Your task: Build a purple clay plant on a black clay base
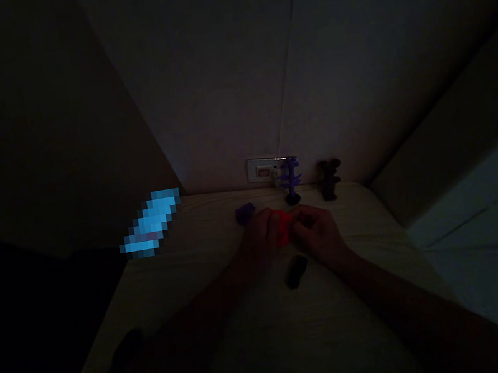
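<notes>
In the dim light, a bright red lump [283, 229] sits between my two hands; its exact kind cannot be made out. My left hand [260, 235] closes on its left side, with the thumb resting over it. From the other side, the fingertips of my right hand [316, 231] pinch at its right edge. A small black piece [296, 271] lies on the wooden tabletop [216, 217] just below my hands. Behind my left hand rests a purple lump [244, 213]. A purple figure [291, 181] stands upright on a black base, with a dark figure [330, 179] to its right.
A wall socket plate with a switch [264, 172] is set low in the wall behind the table. At the left edge glows a blurred, pixelated blue screen [153, 222]. Panelled walls [222, 77] close off the back, and a pale surface [495, 223] lies at the right.
</notes>
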### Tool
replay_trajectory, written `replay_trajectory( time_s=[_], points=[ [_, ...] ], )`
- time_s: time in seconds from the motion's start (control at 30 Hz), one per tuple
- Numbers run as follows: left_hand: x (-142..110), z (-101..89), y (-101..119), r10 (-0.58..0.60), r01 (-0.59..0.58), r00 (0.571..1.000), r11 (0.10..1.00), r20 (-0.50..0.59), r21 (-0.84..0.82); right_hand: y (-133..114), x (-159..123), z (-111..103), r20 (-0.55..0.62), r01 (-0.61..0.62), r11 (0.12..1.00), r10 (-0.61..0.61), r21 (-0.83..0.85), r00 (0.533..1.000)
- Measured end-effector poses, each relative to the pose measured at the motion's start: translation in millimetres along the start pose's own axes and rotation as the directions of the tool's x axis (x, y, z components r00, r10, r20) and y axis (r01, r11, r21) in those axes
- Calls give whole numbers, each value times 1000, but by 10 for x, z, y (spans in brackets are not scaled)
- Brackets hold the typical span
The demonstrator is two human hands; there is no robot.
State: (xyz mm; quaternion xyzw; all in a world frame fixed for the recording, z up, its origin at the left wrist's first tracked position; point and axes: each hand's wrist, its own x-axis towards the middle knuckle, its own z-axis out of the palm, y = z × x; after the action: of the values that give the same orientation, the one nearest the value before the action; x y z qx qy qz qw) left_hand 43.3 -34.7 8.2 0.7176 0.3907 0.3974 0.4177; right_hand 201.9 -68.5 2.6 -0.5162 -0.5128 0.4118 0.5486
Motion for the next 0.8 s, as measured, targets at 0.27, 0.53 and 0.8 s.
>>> replay_trajectory(
  time_s=[0.27,0.53,0.8],
  points=[
    [46,15,-17,-122,114,991,985,-57,-129,-5,34,49,32,-43,983,38,179,999],
    [16,-11,-36,-104,108,994,980,31,-167,28,14,19,123,-80,961,48,264,991],
    [5,-39,27,4,-2,999,998,42,-57,-28,38,41,63,-67,986,58,156,996]
  ],
)
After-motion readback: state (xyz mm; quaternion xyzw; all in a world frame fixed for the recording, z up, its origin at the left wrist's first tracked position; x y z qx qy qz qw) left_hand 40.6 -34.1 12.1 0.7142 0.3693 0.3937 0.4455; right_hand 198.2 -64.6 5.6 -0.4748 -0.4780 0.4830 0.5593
